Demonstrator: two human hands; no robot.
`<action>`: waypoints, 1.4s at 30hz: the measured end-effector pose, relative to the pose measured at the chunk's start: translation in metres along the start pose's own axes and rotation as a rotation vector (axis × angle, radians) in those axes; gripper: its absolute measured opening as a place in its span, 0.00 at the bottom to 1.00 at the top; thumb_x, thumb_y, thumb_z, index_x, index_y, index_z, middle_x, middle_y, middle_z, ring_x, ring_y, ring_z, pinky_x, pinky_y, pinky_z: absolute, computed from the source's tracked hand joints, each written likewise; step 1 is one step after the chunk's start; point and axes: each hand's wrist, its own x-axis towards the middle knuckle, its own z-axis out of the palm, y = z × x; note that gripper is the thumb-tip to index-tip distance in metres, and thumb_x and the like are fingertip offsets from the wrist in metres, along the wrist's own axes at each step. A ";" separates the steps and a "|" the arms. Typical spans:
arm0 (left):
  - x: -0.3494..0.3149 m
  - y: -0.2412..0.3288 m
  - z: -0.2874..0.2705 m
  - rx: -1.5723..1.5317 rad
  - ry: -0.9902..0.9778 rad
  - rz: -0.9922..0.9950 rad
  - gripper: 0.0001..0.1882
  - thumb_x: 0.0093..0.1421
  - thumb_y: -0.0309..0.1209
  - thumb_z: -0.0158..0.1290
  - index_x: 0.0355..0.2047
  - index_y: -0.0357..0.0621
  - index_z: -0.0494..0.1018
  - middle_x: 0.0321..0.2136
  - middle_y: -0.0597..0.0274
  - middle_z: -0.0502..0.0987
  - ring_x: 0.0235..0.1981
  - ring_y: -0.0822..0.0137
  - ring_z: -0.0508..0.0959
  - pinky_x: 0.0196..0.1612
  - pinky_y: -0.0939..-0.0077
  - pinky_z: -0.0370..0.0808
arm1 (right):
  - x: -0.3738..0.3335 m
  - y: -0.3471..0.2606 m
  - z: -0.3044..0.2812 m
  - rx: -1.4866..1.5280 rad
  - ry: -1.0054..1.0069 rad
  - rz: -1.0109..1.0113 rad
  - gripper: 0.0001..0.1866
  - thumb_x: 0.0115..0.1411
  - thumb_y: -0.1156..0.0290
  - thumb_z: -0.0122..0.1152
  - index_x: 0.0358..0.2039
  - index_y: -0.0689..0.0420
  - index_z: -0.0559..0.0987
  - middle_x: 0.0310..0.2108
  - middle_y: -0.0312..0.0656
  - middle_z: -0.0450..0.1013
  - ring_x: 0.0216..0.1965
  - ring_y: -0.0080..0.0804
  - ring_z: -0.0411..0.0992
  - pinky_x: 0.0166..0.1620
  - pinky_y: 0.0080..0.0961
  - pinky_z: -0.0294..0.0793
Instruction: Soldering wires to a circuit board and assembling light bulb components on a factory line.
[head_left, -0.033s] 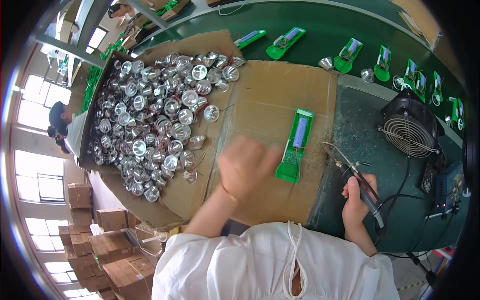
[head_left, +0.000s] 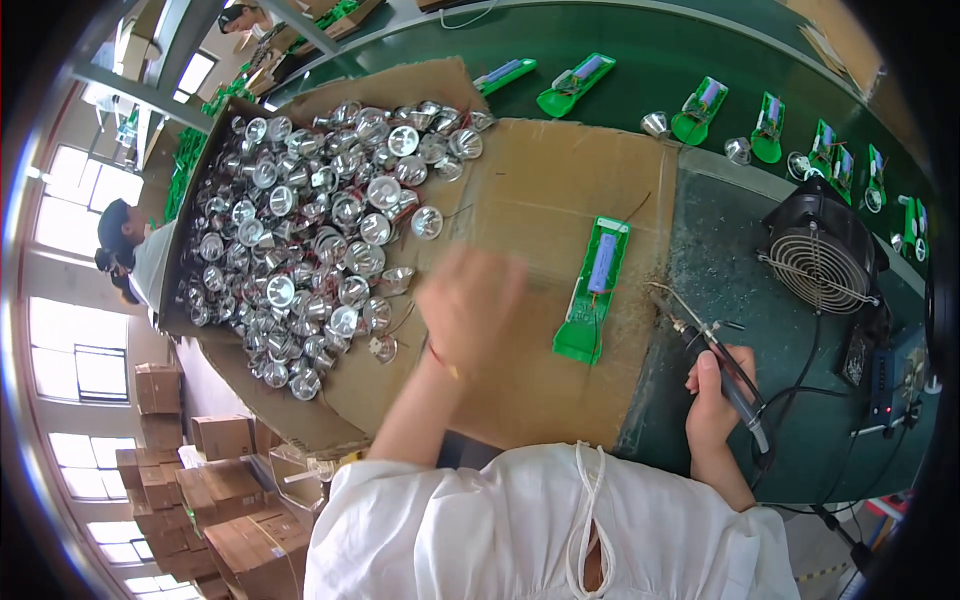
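Green lamp housing (head_left: 577, 338) lay open on the cardboard sheet (head_left: 540, 200) in the head view, right of center, with a violet battery (head_left: 603, 263) in it and neither hand touching it. Left of it, the left hand (head_left: 470, 305) hung over the cardboard near the box of reflector cups (head_left: 383, 191); motion blur left its finger spread, and whether it held anything, impossible to tell. To the right, the right hand (head_left: 715, 395) was closed around a soldering iron (head_left: 735, 392), tip apart from the housing.

With nothing steadying it, the housing could slide if nudged. If the iron drifted left, a hot tip could scorch the plastic or the red wire (head_left: 613, 290). Tangled leads among the cups could drag neighbors out together.
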 end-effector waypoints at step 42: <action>-0.042 0.036 0.010 -0.826 -0.455 -0.516 0.26 0.46 0.19 0.58 0.47 0.45 0.66 0.16 0.63 0.72 0.17 0.71 0.72 0.22 0.78 0.68 | -0.021 -0.002 0.025 -0.168 -0.237 -0.060 0.09 0.50 0.74 0.63 0.27 0.62 0.71 0.19 0.36 0.69 0.18 0.16 0.64 0.23 0.14 0.64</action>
